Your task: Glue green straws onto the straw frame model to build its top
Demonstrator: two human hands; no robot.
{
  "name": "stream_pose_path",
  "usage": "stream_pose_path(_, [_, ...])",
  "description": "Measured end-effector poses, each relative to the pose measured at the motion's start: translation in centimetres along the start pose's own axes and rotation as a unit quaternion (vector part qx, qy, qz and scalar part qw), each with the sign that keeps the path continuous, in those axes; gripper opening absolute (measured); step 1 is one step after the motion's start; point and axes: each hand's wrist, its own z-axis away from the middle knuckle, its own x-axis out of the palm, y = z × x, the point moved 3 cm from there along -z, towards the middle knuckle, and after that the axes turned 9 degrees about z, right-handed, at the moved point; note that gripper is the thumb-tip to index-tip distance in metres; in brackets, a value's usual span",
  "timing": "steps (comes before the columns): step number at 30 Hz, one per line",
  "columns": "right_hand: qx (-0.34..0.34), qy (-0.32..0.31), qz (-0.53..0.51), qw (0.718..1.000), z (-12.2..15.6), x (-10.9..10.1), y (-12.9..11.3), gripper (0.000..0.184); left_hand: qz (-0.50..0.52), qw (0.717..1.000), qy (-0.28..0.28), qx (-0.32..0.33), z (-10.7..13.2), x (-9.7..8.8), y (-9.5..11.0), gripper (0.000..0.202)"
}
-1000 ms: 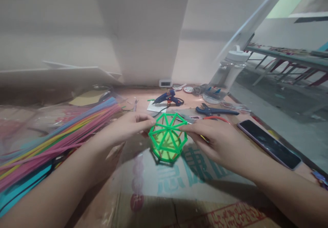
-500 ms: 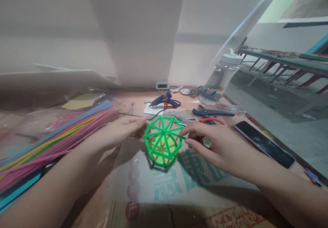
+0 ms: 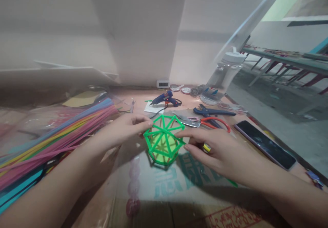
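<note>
A small cage-like frame (image 3: 164, 131) stands in the middle, its spoked top and lower ring made of green fuzzy strips like pipe cleaners. Brownish uprights join the two levels, and a yellow-green round base shows through the spokes. At the upper left rim, my left hand (image 3: 130, 126) is closed, thumb and finger on the edge. Across from it my right hand (image 3: 212, 146) pinches the right end of a green strip at the rim. Something small and yellow (image 3: 206, 148) shows among the right hand's fingers; I cannot tell what it is.
Behind the frame lie a blue glue gun (image 3: 164, 98), red-handled scissors (image 3: 215, 122) and a blue-handled cutter (image 3: 214, 111). A water bottle (image 3: 222, 76) and phone (image 3: 265, 144) are at right. Colourful pipe cleaners (image 3: 64, 129) fill the left. Printed cardboard (image 3: 151, 207) lies underneath.
My right index finger has moved left over the frame's top, and the yellow piece among the fingers shows more plainly. The left hand keeps its hold; the view has shifted slightly.
</note>
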Motion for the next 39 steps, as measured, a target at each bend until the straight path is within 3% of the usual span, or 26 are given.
stream_pose_path(15, [0.004, -0.029, -0.019, 0.999, -0.1, 0.2, -0.1, 0.034, -0.004, 1.000, -0.020, 0.003, 0.2, -0.5, 0.2, 0.046])
stream_pose_path(17, [0.006, -0.026, -0.017, 1.000, -0.2, 0.2, -0.2, 0.034, -0.028, 0.999, 0.038, 0.019, 0.4, -0.9, 0.6, 0.048])
stream_pose_path(20, [0.005, -0.020, -0.020, 1.000, -0.2, 0.1, -0.4, 0.034, -0.128, 0.975, 0.139, 0.117, 1.1, -0.8, 2.2, 0.042])
stream_pose_path(23, [0.004, -0.038, -0.040, 0.998, -0.1, 0.2, -0.6, 0.032, -0.182, 0.958, 0.095, 0.202, 1.8, 0.6, 3.3, 0.038])
stream_pose_path(27, [0.007, -0.047, -0.047, 0.998, -0.3, 0.3, -0.6, 0.027, -0.174, 0.970, 0.020, 0.169, 1.6, 1.6, 2.7, 0.047])
stream_pose_path(33, [-0.022, -0.026, -0.025, 0.999, -0.2, -0.1, -0.7, 0.023, -0.183, 0.974, 0.008, 0.132, 2.4, 0.9, 2.0, 0.047])
stream_pose_path(39, [-0.056, 0.015, 0.015, 0.998, 0.2, -0.1, -1.3, 0.019, -0.249, 0.953, 0.010, 0.172, 3.9, 1.4, 3.2, 0.022])
